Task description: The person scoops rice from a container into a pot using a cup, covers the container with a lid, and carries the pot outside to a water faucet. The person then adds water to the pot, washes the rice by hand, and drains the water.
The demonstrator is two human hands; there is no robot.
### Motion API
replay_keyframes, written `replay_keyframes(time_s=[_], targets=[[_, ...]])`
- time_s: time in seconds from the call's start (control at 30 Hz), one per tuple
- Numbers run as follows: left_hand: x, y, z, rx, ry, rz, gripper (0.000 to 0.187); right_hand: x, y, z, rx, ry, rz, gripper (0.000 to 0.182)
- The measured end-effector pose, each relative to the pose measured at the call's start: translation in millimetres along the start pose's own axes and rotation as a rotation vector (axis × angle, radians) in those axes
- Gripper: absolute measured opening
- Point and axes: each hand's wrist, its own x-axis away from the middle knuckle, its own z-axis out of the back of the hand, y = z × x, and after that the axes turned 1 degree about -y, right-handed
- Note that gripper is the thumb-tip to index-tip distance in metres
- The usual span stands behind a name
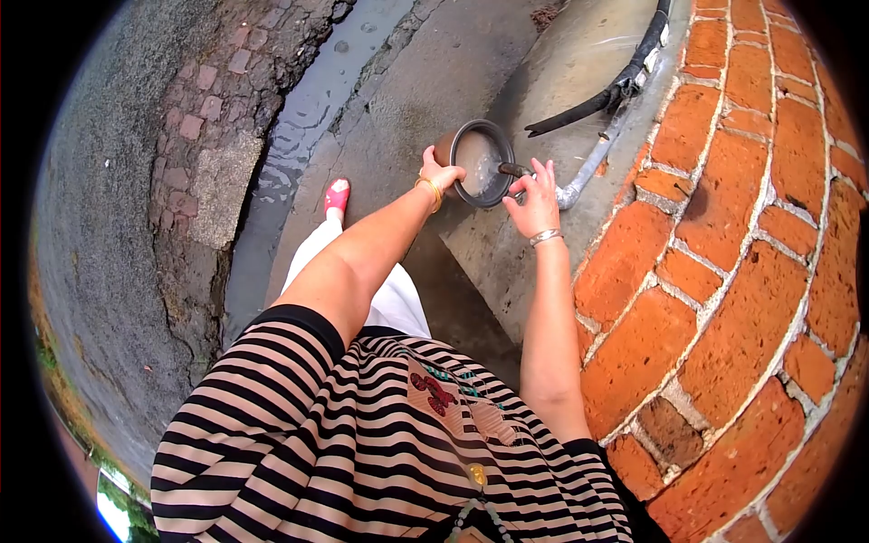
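Note:
A dark round pot (490, 195) is held in front of me, its mouth facing up toward the camera. Cloudy, frothy water (475, 158) shows inside. My left hand (441, 172) grips the pot's left rim, thumb over the edge. At the right rim, my right hand (534, 201) pinches thumb and forefinger together at a tap, the other fingers raised. The tap's short dark spout (514, 169) reaches over the pot's mouth. The exact part between my right fingertips is mostly hidden.
A grey pipe (593, 163) runs along the foot of the brick wall (724, 271) at right. A black hose (588, 109) lies above it on the concrete. A water-filled gutter (299, 136) runs at left, near my red shoe (337, 194).

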Motion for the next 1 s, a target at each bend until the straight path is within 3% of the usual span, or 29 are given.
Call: replay_keyframes(time_s=[0.47,0.73,0.93,1.0], targets=[[-0.5,-1.9,-0.6,-0.020,-0.072,0.010,0.099,-33.5,-7.8,11.4,0.198,-0.067,-0.136,0.031],[16.6,5.0,37.4,-0.063,-0.129,0.169,0.103,-56.0,-3.3,4.6,0.174,0.002,-0.221,0.030],[56.0,29.4,86.4,0.058,-0.231,0.200,0.096,-30.8,-49.0,-1.8,-0.296,0.177,0.002,0.017],[76.8,42.8,103.4,0.098,-0.281,0.218,0.095,-16.3,-62.2,-24.1,-0.230,0.053,0.108,0.013]])
